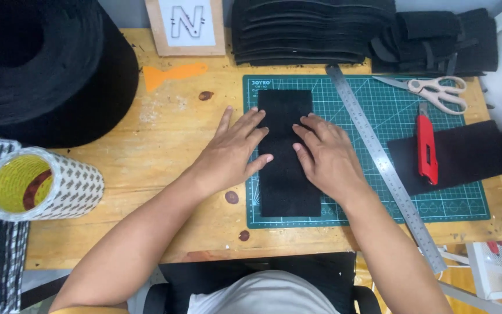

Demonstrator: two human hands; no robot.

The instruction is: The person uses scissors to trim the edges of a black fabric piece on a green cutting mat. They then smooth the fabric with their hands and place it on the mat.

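left hand (233, 152): flat, fingers spread, pressing the felt strip's left edge
right hand (327, 156): flat too, pushing down on its right side
felt strip (286, 104): black, lying lengthwise on the green cutting mat (379, 116)
step: looks like smoothing it flat
nearby: steel ruler (379, 160), red box cutter (427, 145) on the desk (164, 157)
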